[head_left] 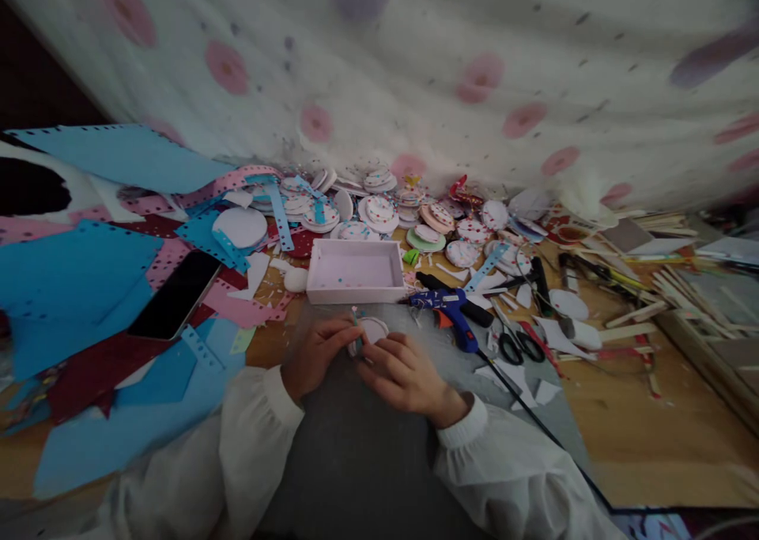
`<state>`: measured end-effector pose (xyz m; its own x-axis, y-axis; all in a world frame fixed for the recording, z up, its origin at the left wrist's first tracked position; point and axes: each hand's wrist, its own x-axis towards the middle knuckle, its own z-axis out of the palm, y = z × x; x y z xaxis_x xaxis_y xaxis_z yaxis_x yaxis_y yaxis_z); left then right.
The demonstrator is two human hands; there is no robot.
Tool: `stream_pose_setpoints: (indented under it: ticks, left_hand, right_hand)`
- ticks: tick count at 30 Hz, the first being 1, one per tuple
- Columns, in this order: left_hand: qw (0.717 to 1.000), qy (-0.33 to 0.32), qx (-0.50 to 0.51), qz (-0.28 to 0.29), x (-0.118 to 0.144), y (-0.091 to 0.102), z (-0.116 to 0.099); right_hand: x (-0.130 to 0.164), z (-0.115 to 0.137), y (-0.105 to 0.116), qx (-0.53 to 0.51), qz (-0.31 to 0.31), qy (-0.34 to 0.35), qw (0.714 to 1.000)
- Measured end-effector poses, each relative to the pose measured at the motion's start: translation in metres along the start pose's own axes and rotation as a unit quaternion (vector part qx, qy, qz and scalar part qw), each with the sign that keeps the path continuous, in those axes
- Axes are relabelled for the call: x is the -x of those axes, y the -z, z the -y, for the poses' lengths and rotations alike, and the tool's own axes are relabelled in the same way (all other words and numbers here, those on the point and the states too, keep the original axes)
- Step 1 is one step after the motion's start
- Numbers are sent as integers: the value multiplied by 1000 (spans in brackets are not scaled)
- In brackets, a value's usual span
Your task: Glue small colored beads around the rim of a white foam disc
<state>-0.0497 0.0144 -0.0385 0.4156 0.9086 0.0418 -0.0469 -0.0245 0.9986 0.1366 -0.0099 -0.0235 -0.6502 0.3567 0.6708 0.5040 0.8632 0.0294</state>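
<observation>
My left hand (323, 350) and my right hand (406, 370) meet in front of the pink box, fingers closed round a small white disc (375, 330). The disc looks like layered foam or card, with a pale rim. At its left side, by my left fingertips, a thin teal piece (356, 316) with a pinkish tip stands up; what it is I cannot make out. My fingers cover the disc's lower edge. Just beyond is the shallow pink box (356, 294), holding a few tiny bits. A blue glue gun (454, 311) lies right of my right hand.
Decorated round discs (379, 212) are heaped along the curtain. Blue sheets (77, 279) and a phone (176, 295) lie on the left. Black-handled scissors (520, 347), paper scraps (549, 392) and wooden sticks (634, 315) are on the right. The glue gun's cord (522, 402) runs toward the front right.
</observation>
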Motion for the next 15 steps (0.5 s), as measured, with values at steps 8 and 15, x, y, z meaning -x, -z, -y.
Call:
stream_pose_setpoints:
  ticks: [8,15]
  left_hand:
    - [996,-38,-81,-7,3,-2,-6]
    - [945,-208,-241,71,-1,16,-12]
  right_hand:
    - [-1,-1,2,-69,-183,-189,962]
    - [39,-21,25,-195,-340,-491,778]
